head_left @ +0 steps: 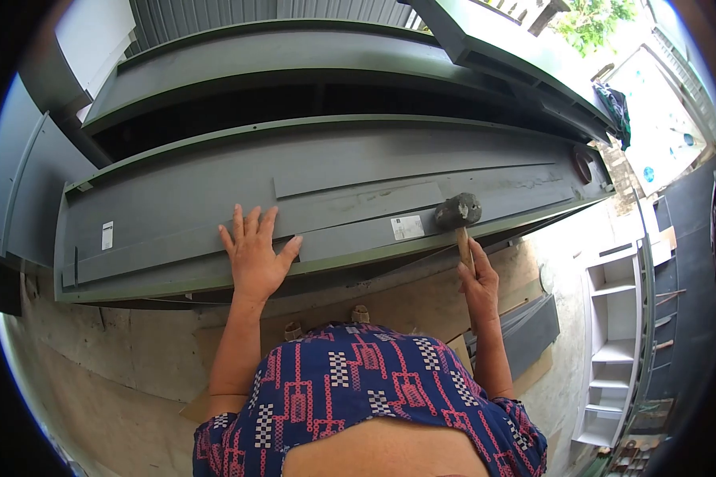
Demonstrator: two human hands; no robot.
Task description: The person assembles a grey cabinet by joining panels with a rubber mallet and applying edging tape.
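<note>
My right hand (480, 286) grips the wooden handle of a mallet (458, 211); its dark, scuffed head is over the near edge of a long grey cabinet panel (167, 203) with a raised green-edged rim. My left hand (256, 253) rests flat with fingers spread on grey boards lying inside the panel. One narrow grey strip (350, 238) lies along the near rim, close to the mallet head. Farther in lies a longer grey board (406, 171). A white label (407, 228) is on the strip, and another label (107, 235) is at the panel's left end.
Behind the panel stands another long grey cabinet piece (294, 52). A further grey piece (525, 56) angles in at the top right. White shelving (612, 342) stands on the right. Dark boards (525, 338) and cardboard lie on the floor beside me. A brown tape roll (583, 168) sits in the panel's right end.
</note>
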